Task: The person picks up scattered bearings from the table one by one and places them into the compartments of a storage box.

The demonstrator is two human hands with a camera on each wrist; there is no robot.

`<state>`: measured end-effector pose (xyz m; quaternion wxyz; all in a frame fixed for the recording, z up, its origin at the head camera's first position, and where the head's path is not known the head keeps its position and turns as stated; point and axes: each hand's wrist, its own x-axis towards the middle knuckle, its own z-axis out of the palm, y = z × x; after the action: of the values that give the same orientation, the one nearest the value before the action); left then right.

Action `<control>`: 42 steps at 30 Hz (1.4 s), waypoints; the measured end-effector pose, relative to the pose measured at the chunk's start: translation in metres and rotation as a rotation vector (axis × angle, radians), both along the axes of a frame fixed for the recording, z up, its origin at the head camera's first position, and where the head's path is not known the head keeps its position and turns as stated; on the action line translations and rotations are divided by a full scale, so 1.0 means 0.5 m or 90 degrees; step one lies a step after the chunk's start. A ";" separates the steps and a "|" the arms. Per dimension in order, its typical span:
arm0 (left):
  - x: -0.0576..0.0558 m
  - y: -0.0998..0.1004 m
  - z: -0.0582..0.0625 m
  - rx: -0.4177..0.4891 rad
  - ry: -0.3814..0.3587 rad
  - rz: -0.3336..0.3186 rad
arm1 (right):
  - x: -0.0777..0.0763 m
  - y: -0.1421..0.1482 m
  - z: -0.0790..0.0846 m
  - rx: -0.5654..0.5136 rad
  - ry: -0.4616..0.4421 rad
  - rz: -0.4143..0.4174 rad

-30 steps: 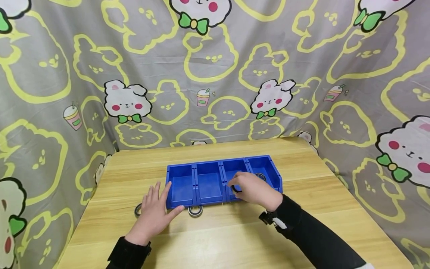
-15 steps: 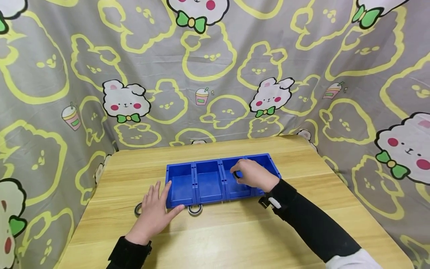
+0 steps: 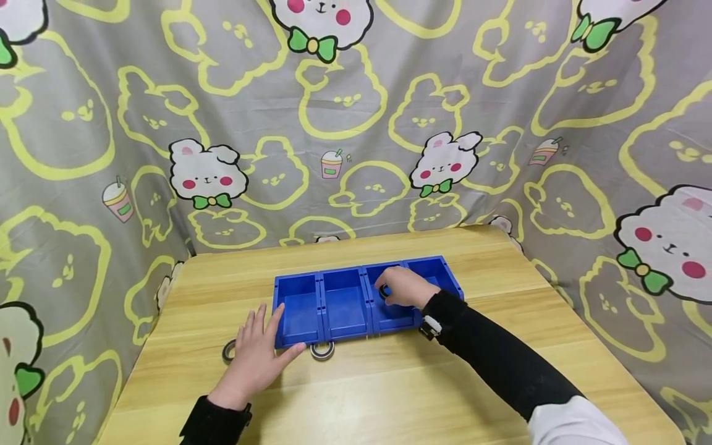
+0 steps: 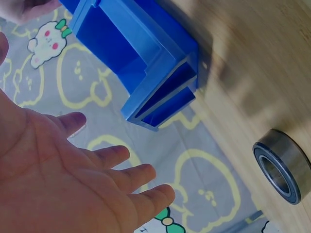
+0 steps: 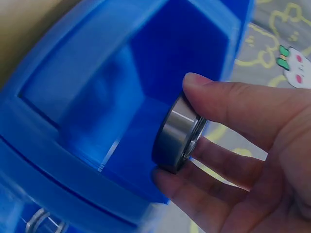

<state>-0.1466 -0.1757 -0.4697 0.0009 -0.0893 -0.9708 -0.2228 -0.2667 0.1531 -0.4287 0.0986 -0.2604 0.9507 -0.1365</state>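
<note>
My right hand (image 3: 405, 287) pinches a ball bearing (image 5: 177, 136) between thumb and fingers. It holds this metal ring on edge inside the third blue bin (image 3: 392, 321) from the left. Another bearing (image 5: 43, 222) shows partly in the neighbouring bin in the right wrist view; in the head view my right arm and hand hide it. My left hand (image 3: 256, 352) is spread palm down by the left end of the bin row, holding nothing. Beside it lies one bearing (image 4: 282, 167), partly covered by the hand in the head view. Another bearing (image 3: 322, 350) lies at the row's front edge.
Several blue bins stand joined side by side on a wooden table (image 3: 356, 395); the leftmost bin (image 3: 300, 315) and the second bin (image 3: 345, 312) have bare floors. A patterned grey curtain (image 3: 267, 216) hangs behind and along both sides.
My right hand, with the bearing, has moved back from the front of the third bin, then slightly left. My left hand keeps its place. The head view has shifted a little.
</note>
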 end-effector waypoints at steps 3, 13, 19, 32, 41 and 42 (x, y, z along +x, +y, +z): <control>0.004 0.000 -0.003 0.003 -0.011 0.001 | -0.010 -0.011 -0.024 0.012 -0.005 0.002; 0.008 -0.006 -0.006 0.003 0.002 0.004 | -0.021 -0.023 -0.063 0.016 -0.006 -0.020; 0.009 -0.006 -0.005 0.006 -0.006 0.002 | -0.020 -0.024 -0.073 0.024 0.010 -0.014; 0.009 -0.010 0.000 -0.008 0.007 0.007 | -0.026 -0.035 -0.076 0.020 0.010 -0.031; 0.010 -0.013 -0.002 -0.009 0.012 0.013 | -0.032 -0.039 -0.080 0.021 0.022 -0.036; 0.010 -0.013 -0.001 -0.008 0.012 0.013 | -0.032 -0.039 -0.079 0.022 0.020 -0.036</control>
<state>-0.1415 -0.1823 -0.4703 0.0119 -0.0812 -0.9730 -0.2159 -0.2829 0.1336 -0.4683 0.0844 -0.2337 0.9613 -0.1189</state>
